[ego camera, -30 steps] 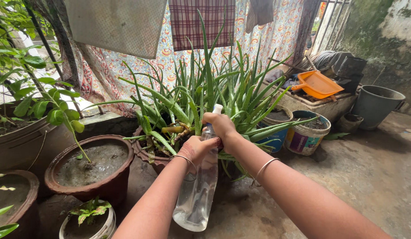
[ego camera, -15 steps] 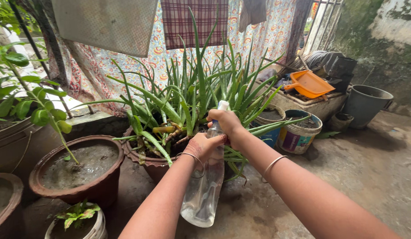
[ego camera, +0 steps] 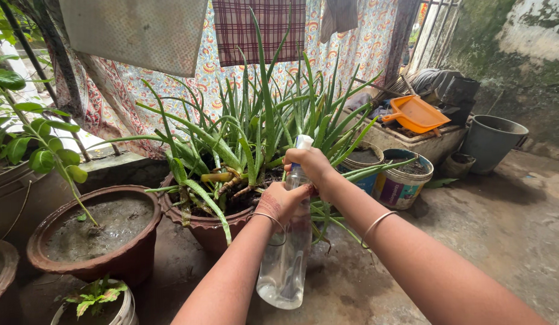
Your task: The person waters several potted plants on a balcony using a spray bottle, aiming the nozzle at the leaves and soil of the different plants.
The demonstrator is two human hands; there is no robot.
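Observation:
A clear plastic spray bottle (ego camera: 286, 259) with a white nozzle hangs upright in front of me, water low in its bottom. My left hand (ego camera: 280, 203) grips its upper body. My right hand (ego camera: 312, 165) is closed around the nozzle head at the top. Both wrists wear thin bangles. Just beyond the bottle stands a large aloe plant (ego camera: 255, 132) with long green spiky leaves in a brown clay pot (ego camera: 201, 225). The nozzle points towards the aloe leaves.
A wide brown pot (ego camera: 90, 256) of wet soil sits at left with a leafy stem. Below it is a small white pot (ego camera: 126, 310). Painted buckets (ego camera: 402, 186), an orange dustpan (ego camera: 419, 114) and a grey bucket (ego camera: 490, 141) stand right. Cloths hang behind.
The view has shifted slightly closer to the aloe. Both hands and the bottle have stayed in nearly the same grip, moving a little right and forward.

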